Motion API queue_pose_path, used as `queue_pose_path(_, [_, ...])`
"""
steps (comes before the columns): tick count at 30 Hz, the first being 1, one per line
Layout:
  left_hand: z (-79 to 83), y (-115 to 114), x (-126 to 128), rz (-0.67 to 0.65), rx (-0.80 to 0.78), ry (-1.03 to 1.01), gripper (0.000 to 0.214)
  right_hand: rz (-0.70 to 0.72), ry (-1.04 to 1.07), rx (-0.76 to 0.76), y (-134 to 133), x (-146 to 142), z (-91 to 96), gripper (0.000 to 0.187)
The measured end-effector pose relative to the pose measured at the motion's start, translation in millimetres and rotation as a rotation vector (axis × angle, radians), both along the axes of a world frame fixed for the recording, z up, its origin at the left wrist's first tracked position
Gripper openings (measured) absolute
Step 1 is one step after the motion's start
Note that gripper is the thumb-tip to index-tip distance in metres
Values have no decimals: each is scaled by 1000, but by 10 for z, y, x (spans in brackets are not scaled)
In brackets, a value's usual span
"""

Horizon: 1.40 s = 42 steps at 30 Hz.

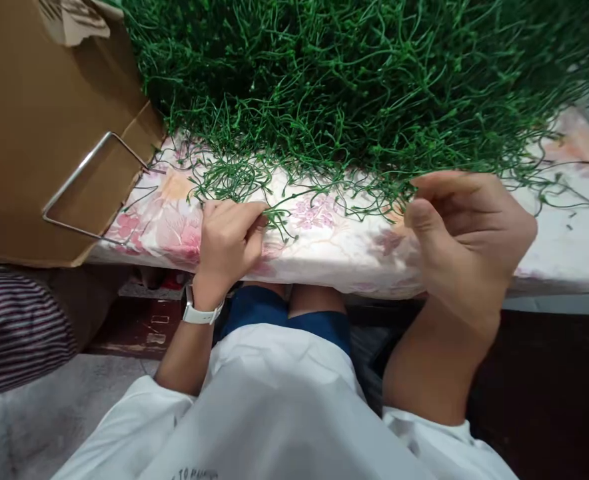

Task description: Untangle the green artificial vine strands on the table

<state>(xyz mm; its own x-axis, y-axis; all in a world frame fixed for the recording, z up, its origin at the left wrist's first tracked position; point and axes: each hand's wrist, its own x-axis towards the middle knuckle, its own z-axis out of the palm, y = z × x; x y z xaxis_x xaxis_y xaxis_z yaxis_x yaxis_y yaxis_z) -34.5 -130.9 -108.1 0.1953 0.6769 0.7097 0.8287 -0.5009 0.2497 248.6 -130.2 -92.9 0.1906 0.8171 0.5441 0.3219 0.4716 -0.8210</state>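
A big heap of thin green plastic sprigs (354, 87) covers the far part of a table with a pink flowered cloth (324, 247). My left hand (229, 240), a white watch on its wrist, is closed on a few green sprigs at the heap's near edge. My right hand (467, 237) is raised over the cloth's front edge, fingers curled and thumb pressed to them in a pinch at the heap's fringe. What it pinches is hidden.
A brown cardboard box (34, 133) stands at the left, with a bent metal wire frame (92, 190) leaning on it. A striped cloth (14, 327) lies lower left. Loose sprig bits dot the cloth at the right.
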Motion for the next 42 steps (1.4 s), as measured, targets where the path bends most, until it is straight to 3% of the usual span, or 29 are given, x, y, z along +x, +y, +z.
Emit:
queue_pose_path(2, [3, -4, 37, 5, -9, 89, 17, -73, -207, 61, 30, -42, 41, 11])
queue_pose_path(5, [-5, -12, 65, -4, -2, 127, 17, -162, -524, 158, 69, -115, 76, 16])
queue_pose_path(7, [-12, -13, 67, -27, -9, 121, 18, -207, -607, 229, 58, -194, 70, 17])
queue_pose_path(11, [-19, -11, 68, -58, -16, 105, 24, -100, -606, 262, -44, -448, 11, 17])
queue_pose_path(17, [-36, -12, 81, -48, -12, 161, 27, 231, -616, 65, -106, -769, -8, 19])
queue_pose_path(27, [9, -20, 104, -17, -179, 135, 23, 631, -459, -20, -59, -643, 47, 28])
queue_pose_path(35, [14, -29, 188, 43, -147, 199, 31, 701, -266, -4, -17, -481, 21, 27])
queue_pose_path(42, [1, -28, 191, 20, -105, 220, 24, 649, -407, 47, -33, -432, 125, 29])
